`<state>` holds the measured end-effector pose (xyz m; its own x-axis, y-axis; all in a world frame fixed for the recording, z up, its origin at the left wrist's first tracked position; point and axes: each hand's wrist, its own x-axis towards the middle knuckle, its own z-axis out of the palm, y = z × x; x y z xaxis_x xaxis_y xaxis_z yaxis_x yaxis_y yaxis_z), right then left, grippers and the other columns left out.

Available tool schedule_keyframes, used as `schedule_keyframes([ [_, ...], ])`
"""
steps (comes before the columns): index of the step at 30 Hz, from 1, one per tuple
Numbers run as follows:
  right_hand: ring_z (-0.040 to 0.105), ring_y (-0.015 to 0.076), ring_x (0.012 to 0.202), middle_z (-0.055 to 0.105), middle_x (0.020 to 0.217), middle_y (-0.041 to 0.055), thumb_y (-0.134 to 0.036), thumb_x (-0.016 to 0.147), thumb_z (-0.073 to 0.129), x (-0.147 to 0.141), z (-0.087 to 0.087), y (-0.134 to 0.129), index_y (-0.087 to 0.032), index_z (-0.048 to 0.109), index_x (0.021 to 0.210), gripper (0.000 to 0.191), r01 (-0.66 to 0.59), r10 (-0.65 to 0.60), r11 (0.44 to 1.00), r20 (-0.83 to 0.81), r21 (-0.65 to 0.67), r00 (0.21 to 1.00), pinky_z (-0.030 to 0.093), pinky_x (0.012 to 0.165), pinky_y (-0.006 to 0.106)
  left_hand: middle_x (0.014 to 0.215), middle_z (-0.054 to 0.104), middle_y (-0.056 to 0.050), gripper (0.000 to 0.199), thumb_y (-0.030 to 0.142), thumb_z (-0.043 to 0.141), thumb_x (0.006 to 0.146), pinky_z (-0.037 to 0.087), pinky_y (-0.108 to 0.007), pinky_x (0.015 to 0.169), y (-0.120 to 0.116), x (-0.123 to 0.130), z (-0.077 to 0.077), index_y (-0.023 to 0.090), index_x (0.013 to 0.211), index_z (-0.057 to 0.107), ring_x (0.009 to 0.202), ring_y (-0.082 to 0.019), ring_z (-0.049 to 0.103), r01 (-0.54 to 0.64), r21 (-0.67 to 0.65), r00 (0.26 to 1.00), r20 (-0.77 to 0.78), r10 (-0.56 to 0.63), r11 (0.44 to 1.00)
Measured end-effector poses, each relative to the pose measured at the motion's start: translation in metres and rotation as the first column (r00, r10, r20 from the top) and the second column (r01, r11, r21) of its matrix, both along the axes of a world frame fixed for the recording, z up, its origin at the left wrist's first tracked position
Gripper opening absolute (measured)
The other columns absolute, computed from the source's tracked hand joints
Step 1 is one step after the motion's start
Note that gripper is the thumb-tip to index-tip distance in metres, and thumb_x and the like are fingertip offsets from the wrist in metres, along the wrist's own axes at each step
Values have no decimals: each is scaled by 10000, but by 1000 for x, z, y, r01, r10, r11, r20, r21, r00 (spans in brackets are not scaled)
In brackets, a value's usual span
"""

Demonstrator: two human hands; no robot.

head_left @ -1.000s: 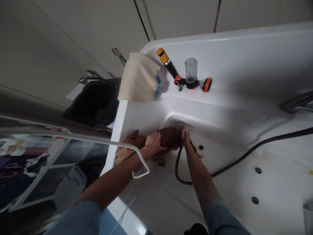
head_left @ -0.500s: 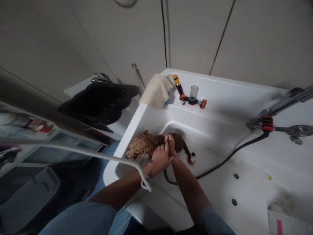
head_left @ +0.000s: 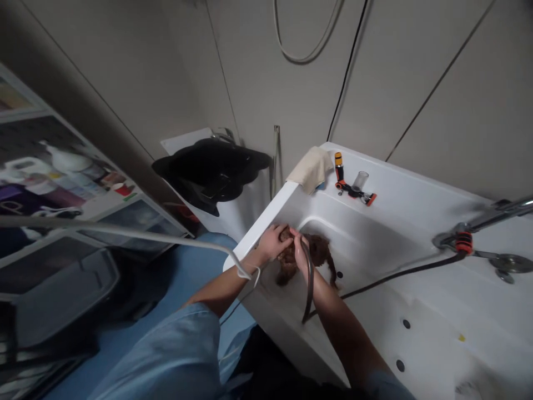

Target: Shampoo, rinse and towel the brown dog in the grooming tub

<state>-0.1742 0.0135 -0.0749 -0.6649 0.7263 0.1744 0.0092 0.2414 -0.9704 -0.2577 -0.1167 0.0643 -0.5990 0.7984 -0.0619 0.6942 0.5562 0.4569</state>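
Note:
A wet, curly brown dog (head_left: 318,250) stands at the left end of the white bathtub (head_left: 266,222). My left hand (head_left: 272,243) is closed on the side of its head, with the thumb pointing toward my other hand. Close beside it, my right hand (head_left: 300,253) grips the end of a dark hose (head_left: 310,283) near the dog's head. The hose bends down past my wrist and runs back to the tap. Both hands cover much of the dog's head, and the hose's tip is hidden.
A beige cloth (head_left: 310,168) drapes over the tub's corner. An orange-and-black spray tool (head_left: 347,186) with a clear cup lies on the ledge. The tap fitting (head_left: 463,243) is at right. A white bar (head_left: 166,236) crosses over my left forearm; a black basin (head_left: 212,169) stands behind.
My hands have moved from the dog's back to its head. The right hand has taken hold of the hose, and the dog's head has turned. The view has swung left.

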Motion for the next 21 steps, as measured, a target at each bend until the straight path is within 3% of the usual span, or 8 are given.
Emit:
schedule_keyframes([
  [3, 801, 347, 1368, 859, 1413, 195, -503, 1090, 488, 12, 8, -17, -179, 876, 1300, 547, 10, -10, 997, -7, -80, 1000, 647, 1223, 529, 1634, 706, -187, 730, 353, 782, 1014, 505, -427, 1358, -6, -3, -26, 133, 1696, 641, 1532, -326, 667, 28, 107, 998, 51, -34, 994],
  [5, 777, 357, 1423, 835, 1474, 193, -480, 1060, 538, 21, 10, -24, -171, 874, 1343, 537, -8, 8, 999, -10, -36, 1000, 612, 1277, 552, 1642, 699, -181, 757, 317, 802, 965, 508, -451, 1363, -6, -3, -39, 152, 1686, 642, 1534, -335, 663, 46, 150, 996, 70, -57, 988],
  [8, 707, 360, 1536, 796, 1565, 151, -423, 993, 640, 28, 11, -30, -205, 881, 1385, 509, -89, 94, 990, -38, 110, 995, 517, 1381, 571, 1623, 709, -198, 799, 234, 802, 899, 517, -507, 1362, -5, -4, -48, 134, 1674, 631, 1515, -356, 675, 86, 199, 988, 107, -109, 976],
  [11, 719, 354, 1522, 797, 1560, 161, -358, 972, 592, 23, 9, -31, -195, 898, 1345, 509, -28, 30, 992, -12, 125, 999, 514, 1382, 574, 1665, 670, -242, 879, 219, 844, 850, 499, -575, 1382, -3, -5, -54, 102, 1685, 596, 1564, -398, 642, 88, 226, 983, 136, -121, 970],
  [15, 721, 344, 1516, 827, 1519, 122, -318, 916, 656, 17, 1, -25, -239, 921, 1266, 446, -88, 83, 965, 30, 248, 996, 488, 1395, 582, 1774, 562, -310, 778, 160, 810, 930, 347, -547, 1487, -4, 4, -67, 33, 1667, 594, 1723, -400, 494, 116, 201, 971, 183, -154, 973],
  [17, 775, 353, 1432, 859, 1444, 146, -343, 934, 647, 21, -5, -23, -227, 933, 1180, 394, -66, 50, 965, 68, 254, 996, 544, 1343, 585, 1799, 543, -297, 835, 128, 851, 914, 335, -501, 1494, -2, 13, -75, 43, 1696, 573, 1735, -386, 483, 72, 201, 956, 265, -125, 977],
  [19, 824, 347, 1333, 884, 1368, 159, -351, 950, 628, 29, -11, -20, -213, 932, 1109, 369, -34, -3, 966, 140, 257, 990, 600, 1283, 557, 1770, 599, -248, 885, 74, 865, 890, 432, -460, 1440, 4, 25, -83, 109, 1721, 562, 1676, -339, 571, -76, 200, 913, 409, -13, 977],
  [21, 853, 328, 1256, 908, 1291, 125, -327, 932, 656, 41, -17, -17, -230, 924, 1069, 317, -54, -15, 955, 229, 292, 973, 612, 1270, 530, 1638, 721, -200, 750, 56, 817, 946, 567, -419, 1319, 14, 39, -88, 161, 1664, 625, 1520, -284, 713, -212, 152, 842, 530, 102, 965],
])
